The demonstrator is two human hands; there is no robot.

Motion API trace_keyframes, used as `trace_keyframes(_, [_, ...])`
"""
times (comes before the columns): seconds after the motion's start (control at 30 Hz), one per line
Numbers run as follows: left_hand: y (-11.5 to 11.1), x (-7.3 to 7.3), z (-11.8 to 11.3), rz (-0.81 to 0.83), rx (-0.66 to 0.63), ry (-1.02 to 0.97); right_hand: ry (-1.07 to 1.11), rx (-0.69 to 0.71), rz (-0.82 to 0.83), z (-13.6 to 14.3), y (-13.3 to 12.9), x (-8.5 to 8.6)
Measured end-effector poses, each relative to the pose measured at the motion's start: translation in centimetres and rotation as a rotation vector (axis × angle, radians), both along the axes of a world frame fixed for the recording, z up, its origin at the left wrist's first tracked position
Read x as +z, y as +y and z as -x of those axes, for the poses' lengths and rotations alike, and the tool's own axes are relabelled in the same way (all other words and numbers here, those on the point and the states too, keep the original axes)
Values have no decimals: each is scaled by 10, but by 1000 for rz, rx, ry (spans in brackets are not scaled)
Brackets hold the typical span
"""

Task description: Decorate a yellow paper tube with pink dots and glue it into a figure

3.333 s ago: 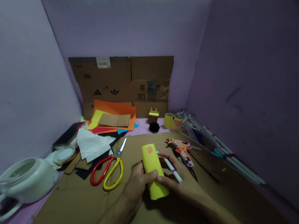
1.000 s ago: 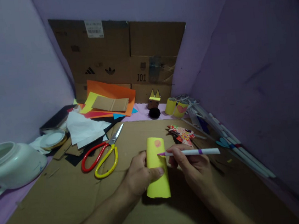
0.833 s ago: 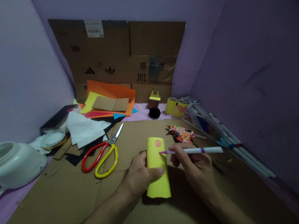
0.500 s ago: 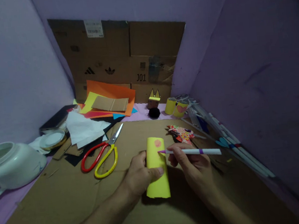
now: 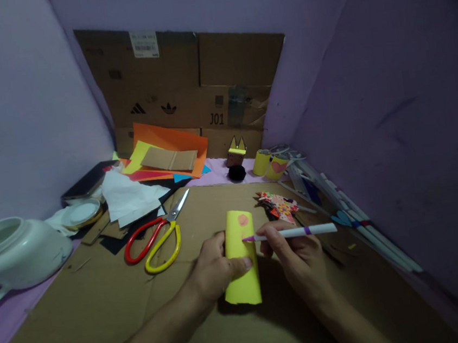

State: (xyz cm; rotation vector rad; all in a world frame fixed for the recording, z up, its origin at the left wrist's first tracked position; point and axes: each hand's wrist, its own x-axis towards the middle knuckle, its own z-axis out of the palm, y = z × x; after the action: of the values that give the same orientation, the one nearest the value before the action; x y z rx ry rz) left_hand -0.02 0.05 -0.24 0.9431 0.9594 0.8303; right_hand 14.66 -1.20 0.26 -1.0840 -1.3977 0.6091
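Observation:
A yellow paper roll [image 5: 241, 287] with a small red-orange round mark near its top is held in my left hand [image 5: 214, 266], the thumb lying across its front. My right hand [image 5: 297, 251] pinches a white marker [image 5: 317, 229] with a purple band. The marker's purple tip touches the front of the roll, just below the round mark. To the left, scissors [image 5: 172, 215] with one red and one yellow handle lie open on the cardboard sheet [image 5: 180, 329].
White paper [image 5: 127, 196] and coloured sheets [image 5: 184, 138] lie back left, beside a white ceramic pot [image 5: 37, 257]. Behind my right hand is a patterned paper piece [image 5: 279, 207]. Yellow rolls [image 5: 261, 162] stand at the back; white sticks [image 5: 379, 237] run along the right.
The marker's tip has moved slightly down the yellow roll, and my right hand has shifted a little with it. My left hand still holds the roll in nearly the same place.

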Motion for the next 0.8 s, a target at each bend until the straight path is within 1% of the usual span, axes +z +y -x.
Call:
trace_keyframes(0.17, [1, -3, 1, -2, 1, 5, 8, -15, 2, 0, 0, -2])
trace_keyframes(0.33, [0, -1, 0, -7, -1, 37, -4, -28, 26, -3, 0, -6])
trace_keyframes(0.47, [0, 1, 0, -7, -10, 37, -24, -14, 15, -2, 0, -3])
trace_keyframes(0.7, [1, -2, 0, -8, -6, 21, 8, -35, 3, 0, 0, 0])
trace_keyframes(0.8, [2, -2, 0, -14, -10, 31, -10, -14, 3, 0, 0, 0])
